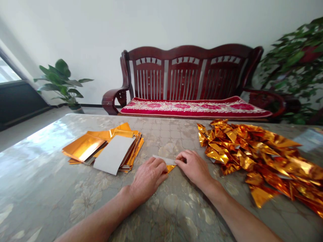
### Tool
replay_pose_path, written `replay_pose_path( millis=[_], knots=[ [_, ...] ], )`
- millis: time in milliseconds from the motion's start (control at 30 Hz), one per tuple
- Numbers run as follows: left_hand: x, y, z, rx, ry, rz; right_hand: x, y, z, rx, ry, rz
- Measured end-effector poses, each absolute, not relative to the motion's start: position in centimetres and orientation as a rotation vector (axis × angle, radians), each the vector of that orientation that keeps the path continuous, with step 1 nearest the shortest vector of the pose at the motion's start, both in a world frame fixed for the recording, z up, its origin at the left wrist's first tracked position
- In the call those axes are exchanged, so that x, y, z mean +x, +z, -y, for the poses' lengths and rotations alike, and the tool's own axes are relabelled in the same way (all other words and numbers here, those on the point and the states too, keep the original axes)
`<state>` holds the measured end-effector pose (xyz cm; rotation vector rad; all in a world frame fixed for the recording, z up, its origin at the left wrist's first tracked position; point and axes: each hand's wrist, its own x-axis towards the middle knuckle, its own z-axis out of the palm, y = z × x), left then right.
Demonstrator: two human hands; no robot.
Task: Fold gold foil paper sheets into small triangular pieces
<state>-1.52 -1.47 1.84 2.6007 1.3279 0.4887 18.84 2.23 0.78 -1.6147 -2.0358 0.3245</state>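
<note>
A partly folded sheet of gold foil paper (171,167) lies on the table between my hands, its pale grey back showing along the far edge and a gold triangle at the near side. My left hand (150,174) presses on its left part with fingers bent, covering that end. At the sheet's right end, my right hand (193,165) pinches the edge between thumb and fingers. To the left sits a loose stack of flat gold foil sheets (85,146), with one sheet grey side up (112,154) on top. A heap of folded gold foil pieces (242,148) spreads out at the right.
The table (98,211) has a patterned, shiny cover. Beyond it stands a dark red wooden bench (185,77) with a red floral cushion (196,107). Potted plants stand at the left (59,82) and right (295,70). A clear plastic item (309,138) lies behind the heap.
</note>
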Motion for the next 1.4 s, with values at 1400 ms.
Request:
replay_pose_path(
  millis=[1400],
  knots=[
    [-2.7, 1.8, -0.2, 1.944, 0.854, -1.615, 16.9, 0.6, -1.1, -1.547, 0.304, 2.163]
  ],
)
